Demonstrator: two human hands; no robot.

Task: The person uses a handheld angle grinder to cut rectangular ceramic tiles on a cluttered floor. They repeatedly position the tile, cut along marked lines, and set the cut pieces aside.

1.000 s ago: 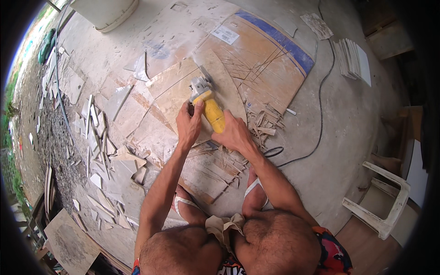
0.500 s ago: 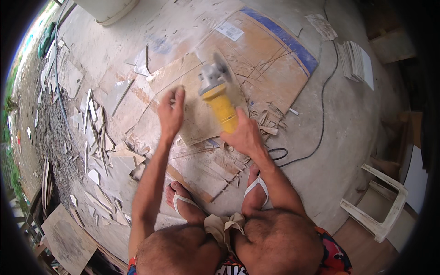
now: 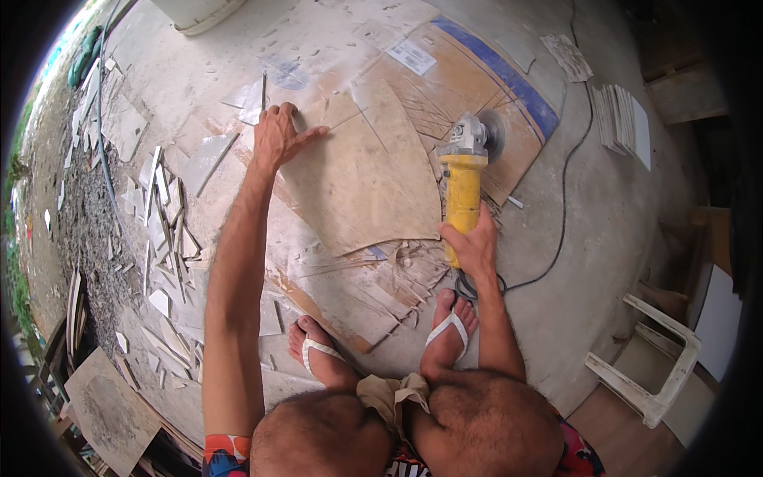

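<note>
My right hand (image 3: 475,245) is wrapped round the yellow body of an angle grinder (image 3: 462,191). The grinder's grey head and disc point away from me, just right of a beige tile (image 3: 366,187). A dark cord leaves its lower end. Dusty and flat, the tile has a curved right edge and a thin line across its far part. At the tile's far left corner is my left hand (image 3: 278,137), fingers spread and thumb stretched over the surface. Whether its fingertips press the tile or the floor beyond is hard to tell.
Under the tile lies a flattened cardboard sheet (image 3: 509,159) with a blue stripe. Broken tile strips (image 3: 165,215) litter the left. Stacked tiles (image 3: 620,119) stand far right, near the grinder's cord (image 3: 566,167). A white stool (image 3: 656,397) lies near right. A bucket (image 3: 195,12) stands at the back.
The angle grinder has moved right, from over the tile to beside it. My left hand has gone farther out and left to the tile's corner, its fingers spreading.
</note>
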